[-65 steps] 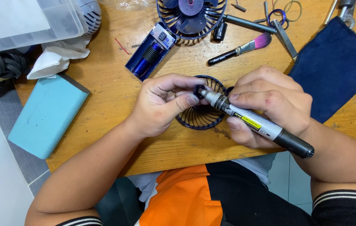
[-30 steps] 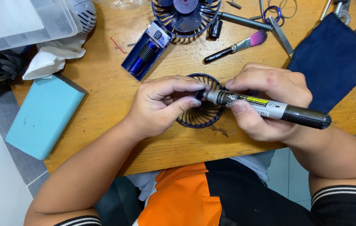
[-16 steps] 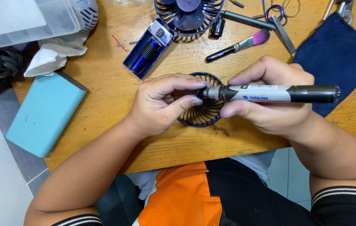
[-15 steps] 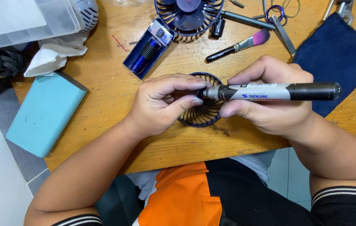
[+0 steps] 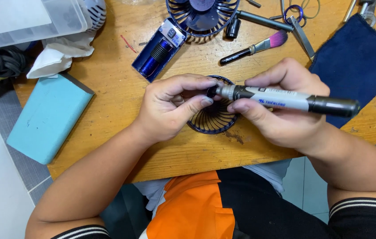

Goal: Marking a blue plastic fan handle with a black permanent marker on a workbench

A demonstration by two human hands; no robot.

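Observation:
My right hand (image 5: 285,113) grips a black and white pen-shaped tool (image 5: 285,98), held level with its tip pointing left. My left hand (image 5: 172,106) pinches the tool's dark tip between thumb and fingers. Both hands hover over a round dark-blue fan grille (image 5: 214,119) lying flat on the wooden table (image 5: 121,88). The hands hide most of the grille and whatever sits at the tool's tip.
A blue fan body with a battery (image 5: 159,51) lies behind my left hand, another fan grille (image 5: 201,15) beyond it. A makeup brush (image 5: 252,48), metal tools, a dark-blue cloth (image 5: 356,66), a teal block (image 5: 48,117), tissue (image 5: 59,57), and a clear plastic box (image 5: 24,20) surround them.
The pen-shaped tool swung from slanting down to the right to lying level. My left hand stayed pinched at its tip over the grille.

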